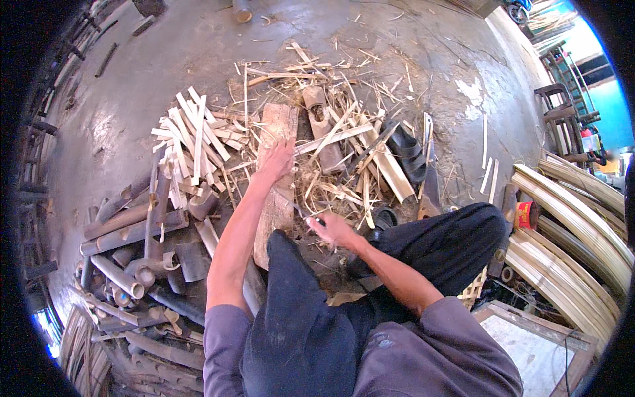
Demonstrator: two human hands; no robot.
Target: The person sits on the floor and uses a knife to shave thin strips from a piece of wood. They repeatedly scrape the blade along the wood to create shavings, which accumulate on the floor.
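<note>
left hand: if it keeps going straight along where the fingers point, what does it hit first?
The left hand lies on the wooden block, fingers aimed up its length. Straight on it likely meets only more of the block, then the bamboo shavings past its far end; depth is unclear.

A bare grey concrete floor point(165, 59) fills most of the view, dusty and scuffed, with a pale patch point(473, 89) toward two o'clock. Straw-coloured shavings point(344, 86) litter it around twelve o'clock. At three o'clock a bright blue wall point(612, 109) stands in strong daylight, with dark wooden chairs point(562, 119) stacked before it. Long curved pale strips point(575, 225) lie bundled at four o'clock, beside a wooden frame point(542, 331) at five. Short bamboo tube sections point(132, 251) pile up at eight o'clock, and split pale slats point(192, 132) lie at ten. Dark poles point(40, 132) line the nine o'clock rim.
</note>
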